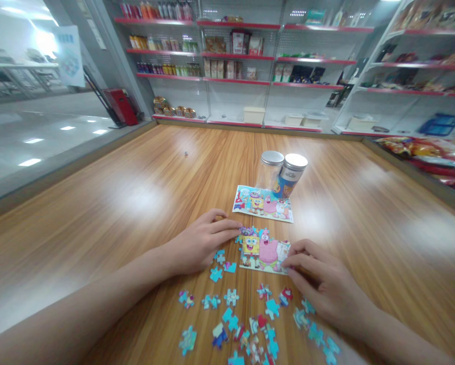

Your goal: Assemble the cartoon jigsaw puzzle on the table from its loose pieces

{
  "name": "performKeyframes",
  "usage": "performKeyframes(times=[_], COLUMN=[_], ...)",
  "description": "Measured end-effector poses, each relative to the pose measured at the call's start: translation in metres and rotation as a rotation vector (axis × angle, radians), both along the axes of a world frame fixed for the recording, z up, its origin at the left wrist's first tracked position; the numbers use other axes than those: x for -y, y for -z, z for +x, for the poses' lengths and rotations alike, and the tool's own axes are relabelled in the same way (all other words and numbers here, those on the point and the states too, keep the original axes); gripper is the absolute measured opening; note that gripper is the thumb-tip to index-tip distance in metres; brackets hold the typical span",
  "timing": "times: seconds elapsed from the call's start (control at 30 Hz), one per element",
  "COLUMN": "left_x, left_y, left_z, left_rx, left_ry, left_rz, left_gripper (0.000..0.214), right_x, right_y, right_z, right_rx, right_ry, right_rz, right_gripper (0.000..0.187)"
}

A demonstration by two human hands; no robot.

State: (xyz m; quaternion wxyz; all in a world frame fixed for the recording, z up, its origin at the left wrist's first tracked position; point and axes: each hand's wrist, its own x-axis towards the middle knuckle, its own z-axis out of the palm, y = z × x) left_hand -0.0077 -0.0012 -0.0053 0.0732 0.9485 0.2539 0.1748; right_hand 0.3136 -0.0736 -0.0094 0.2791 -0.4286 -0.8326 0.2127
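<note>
A partly assembled jigsaw puzzle (pixel 264 248) with a yellow square cartoon figure and a pink starfish figure lies on the wooden table. My left hand (pixel 202 238) rests at its upper left, fingers stretched out, fingertips touching the edge. At the puzzle's lower right edge, the bent fingers and thumb of my right hand (pixel 318 279) close together on the border; the fingertips partly cover it. Loose jigsaw pieces (pixel 230 319) are scattered nearer me, and a few lie beside my left hand. Just beyond the puzzle lies a printed picture card (pixel 263 204) with the same figures.
Behind the card stand a clear jar (pixel 270 172) with a silver lid and a blue-labelled canister (pixel 288 177). A tiny object (pixel 186 153) lies far left on the table (pixel 136 167). Stocked shelves (pixel 235 56) line the back, with snack bags (pixel 432 157) at right.
</note>
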Motion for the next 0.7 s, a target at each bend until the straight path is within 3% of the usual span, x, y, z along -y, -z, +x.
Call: performKeyframes(times=[0.7], left_x=[-0.0027], left_y=[-0.0033], left_z=[-0.0057], left_rx=[-0.156], left_ry=[0.014], left_rz=[0.081], left_gripper=[0.065], right_x=[-0.0002], right_y=[-0.0007], right_z=[0.0001], right_rx=[0.005], right_ry=[0.001], right_rz=[-0.011], right_gripper=[0.018])
